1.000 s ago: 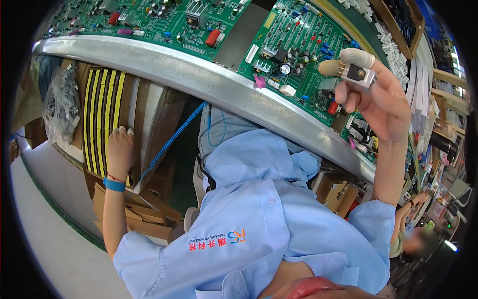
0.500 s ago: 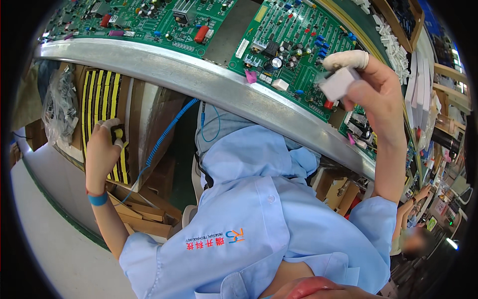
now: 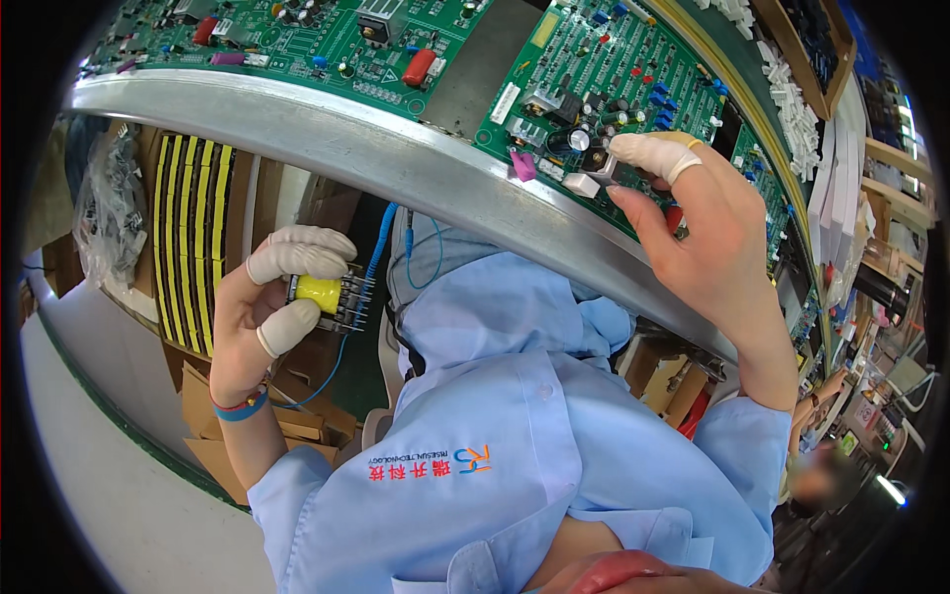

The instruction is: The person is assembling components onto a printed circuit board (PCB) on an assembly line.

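In the head view, my left hand has its grip closed around a shiny yellow coil with thin metal pins. The pins point right, toward my right hand, well apart. That grip is narrow over a flat green circuit board; I cannot tell what it holds.

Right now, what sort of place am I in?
Probably an electronics assembly workshop: green circuit boards behind a metal rail, a yellow pinned component in your left hand, and a coiled blue cord.
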`<state>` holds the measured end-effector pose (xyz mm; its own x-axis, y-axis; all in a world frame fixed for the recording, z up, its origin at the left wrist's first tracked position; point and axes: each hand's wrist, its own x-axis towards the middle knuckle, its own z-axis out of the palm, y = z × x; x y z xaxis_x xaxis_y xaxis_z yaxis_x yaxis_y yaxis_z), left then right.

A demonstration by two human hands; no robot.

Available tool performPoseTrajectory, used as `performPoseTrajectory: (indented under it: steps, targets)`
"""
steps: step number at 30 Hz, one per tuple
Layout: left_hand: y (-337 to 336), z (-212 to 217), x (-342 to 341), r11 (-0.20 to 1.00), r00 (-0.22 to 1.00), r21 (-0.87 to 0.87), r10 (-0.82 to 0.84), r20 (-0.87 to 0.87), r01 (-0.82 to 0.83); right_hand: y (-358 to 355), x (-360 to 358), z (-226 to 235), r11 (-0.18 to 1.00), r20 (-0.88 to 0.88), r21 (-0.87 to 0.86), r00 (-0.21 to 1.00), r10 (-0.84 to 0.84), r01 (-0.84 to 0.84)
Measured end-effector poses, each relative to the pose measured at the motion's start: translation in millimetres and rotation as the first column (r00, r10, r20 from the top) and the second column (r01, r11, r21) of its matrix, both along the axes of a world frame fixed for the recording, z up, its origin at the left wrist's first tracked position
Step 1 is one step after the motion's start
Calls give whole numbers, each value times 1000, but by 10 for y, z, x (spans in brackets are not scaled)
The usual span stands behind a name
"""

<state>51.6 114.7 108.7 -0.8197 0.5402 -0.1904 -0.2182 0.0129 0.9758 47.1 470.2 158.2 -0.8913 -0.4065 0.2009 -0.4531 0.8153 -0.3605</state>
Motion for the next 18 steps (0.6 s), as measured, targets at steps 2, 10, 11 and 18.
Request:
performPoseTrajectory:
  steps: [2,10,11,18]
  targets:
    - [26,-38,4,999,998,46,6,64,-9,-14,-10,-19,1000,-9,1,1000,5,-5]
    - [23,-143,21,999,996,26,-42,-75,44,-9,4,22,995,-64,93,997,38,-32]
    - [33,-148,24,999,996,26,-44,-75,46,-28,9,33,994,-63,101,997,45,-39]
    - [87,-163,37,999,994,40,-27,-102,31,-3,1,19,990,-96,131,993,71,-58]
